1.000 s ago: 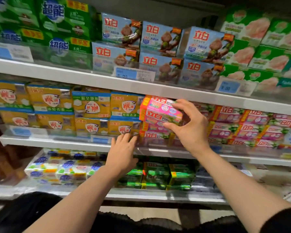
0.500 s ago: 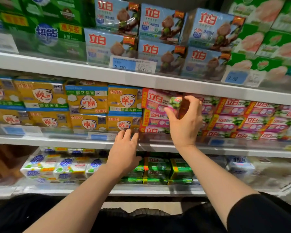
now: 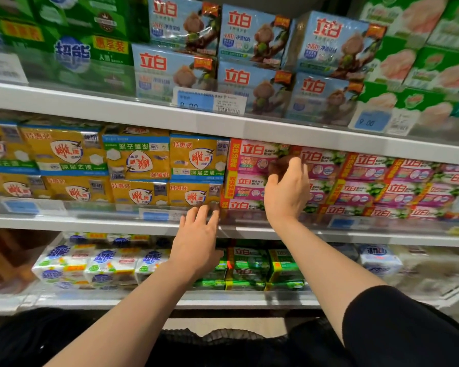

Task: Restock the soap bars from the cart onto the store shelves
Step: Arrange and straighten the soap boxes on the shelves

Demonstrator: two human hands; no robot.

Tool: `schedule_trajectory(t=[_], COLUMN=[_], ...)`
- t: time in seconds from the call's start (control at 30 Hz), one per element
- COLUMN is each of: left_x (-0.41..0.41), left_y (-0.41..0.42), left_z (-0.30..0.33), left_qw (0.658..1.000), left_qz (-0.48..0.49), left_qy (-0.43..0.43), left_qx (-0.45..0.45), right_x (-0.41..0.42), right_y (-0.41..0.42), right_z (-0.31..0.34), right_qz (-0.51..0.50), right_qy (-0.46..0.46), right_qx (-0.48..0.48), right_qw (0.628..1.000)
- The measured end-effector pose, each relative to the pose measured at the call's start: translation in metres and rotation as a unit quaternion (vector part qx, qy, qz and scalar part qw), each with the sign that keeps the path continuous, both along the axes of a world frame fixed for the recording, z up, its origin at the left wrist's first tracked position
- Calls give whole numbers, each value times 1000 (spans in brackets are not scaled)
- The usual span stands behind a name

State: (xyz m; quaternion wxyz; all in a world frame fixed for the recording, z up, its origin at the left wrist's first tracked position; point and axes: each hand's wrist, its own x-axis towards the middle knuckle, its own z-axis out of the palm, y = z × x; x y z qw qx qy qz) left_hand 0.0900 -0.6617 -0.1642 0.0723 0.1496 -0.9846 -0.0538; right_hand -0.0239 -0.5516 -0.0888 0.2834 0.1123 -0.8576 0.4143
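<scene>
A pink soap pack [image 3: 257, 157] atop the centre stack on the middle shelf [image 3: 90, 221] is touched by the right hand [image 3: 286, 192], fingers curled; the relaxed left hand [image 3: 196, 242] is rested against the shelf edge.
</scene>
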Motion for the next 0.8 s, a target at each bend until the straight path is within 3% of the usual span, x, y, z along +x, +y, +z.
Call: schedule_trajectory(t=[0.17, 0.3, 0.47, 0.63, 0.8], left_x=[-1, 1, 5, -14, -50], left_y=[0, 2, 30, 117, 256], left_z=[-1, 1, 12, 51, 95], left_qw=[1000, 999, 983, 955, 904], left_qz=[4, 9, -18, -158, -365], left_qy=[0, 20, 150, 191, 171], left_qx=[6, 26, 108, 164, 145], right_x=[-4, -2, 2, 12, 43], right_y=[11, 34, 116, 251, 390], right_z=[-3, -1, 23, 64, 83], right_qz=[29, 75, 103, 27, -95], right_qy=[-14, 37, 105, 123, 86], right_qx=[15, 19, 39, 78, 83], right_qw=[999, 996, 988, 989, 988])
